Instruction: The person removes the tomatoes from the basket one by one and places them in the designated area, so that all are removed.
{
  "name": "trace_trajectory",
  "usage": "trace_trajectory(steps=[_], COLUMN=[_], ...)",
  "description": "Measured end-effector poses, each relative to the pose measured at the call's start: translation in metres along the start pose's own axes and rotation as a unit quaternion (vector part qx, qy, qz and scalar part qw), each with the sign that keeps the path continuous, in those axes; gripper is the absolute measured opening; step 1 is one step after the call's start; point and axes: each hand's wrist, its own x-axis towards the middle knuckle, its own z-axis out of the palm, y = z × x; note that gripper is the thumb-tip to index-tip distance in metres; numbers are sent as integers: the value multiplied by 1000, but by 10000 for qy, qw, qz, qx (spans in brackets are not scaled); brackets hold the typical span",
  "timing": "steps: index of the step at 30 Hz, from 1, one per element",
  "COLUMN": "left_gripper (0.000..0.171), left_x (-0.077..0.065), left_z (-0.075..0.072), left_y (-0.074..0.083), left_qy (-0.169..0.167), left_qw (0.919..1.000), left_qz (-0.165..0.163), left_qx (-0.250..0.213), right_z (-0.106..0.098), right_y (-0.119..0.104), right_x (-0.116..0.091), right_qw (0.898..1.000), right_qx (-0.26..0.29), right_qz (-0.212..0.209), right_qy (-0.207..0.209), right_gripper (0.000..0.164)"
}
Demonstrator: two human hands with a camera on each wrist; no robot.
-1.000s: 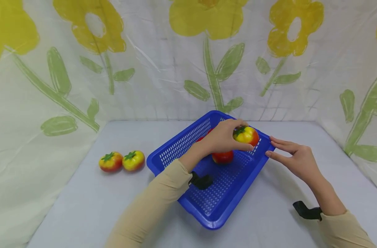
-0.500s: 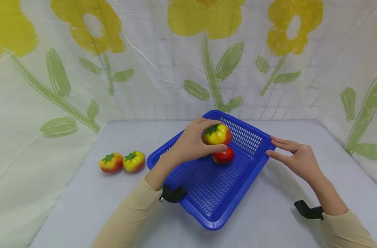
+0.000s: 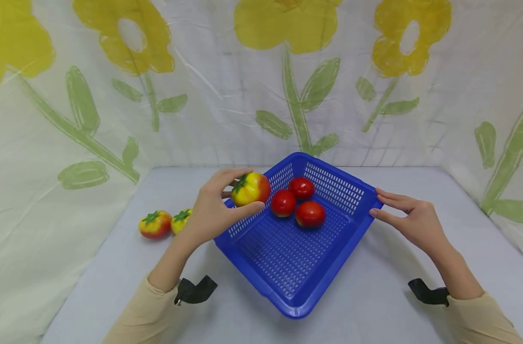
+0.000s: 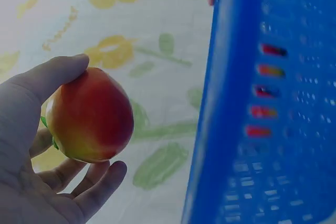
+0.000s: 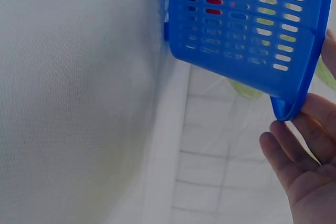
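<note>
At the left of the head view, a round red-and-yellow fruit with a green top (image 3: 155, 224) is being supported by the white table (image 3: 356, 296); just right of it, a second, yellower fruit with a green top (image 3: 180, 220) is being partly hidden by the left hand (image 3: 214, 206). Left of centre, a shiny yellow-and-red fruit with a green top (image 3: 253, 188) is being held in that hand, thumb and fingers parted by its width; the basket's left edge is being overlapped by it, though in the left wrist view a gap is being shown between them. In the centre, three glossy round red fruits (image 3: 310, 214) are being held together at the back of a rectangular perforated blue plastic basket (image 3: 282, 260). Right of centre, the basket's corner is being lightly pinched by the right hand (image 3: 411, 220), its fingers nearly straight.
</note>
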Motion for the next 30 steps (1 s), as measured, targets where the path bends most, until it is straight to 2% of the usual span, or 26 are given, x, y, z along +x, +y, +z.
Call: trace_trajectory(steps=[6,13,24,30], left_gripper=[63,68,64,67], left_x=[-17,-40,-65,-74], left_z=[-16,-32,-72,-89], left_y=[-17,-36,-57,-63], left_qy=[160,327,1106,1603], left_qw=[9982,9903,9775,9650], left_qz=[-564,-1269,-1587,-1893], left_qx=[124,454,846,846], right_z=[-2,-1,0,0], right_y=[-1,-1,1,2], right_x=[-1,-1,0,0], right_qw=[10000,10000,10000,10000], right_qx=[-23,-5,-4,-5], right_qz=[-28,67,38,40], right_qy=[-3,-19,-18,-55], right_gripper=[54,55,55,56])
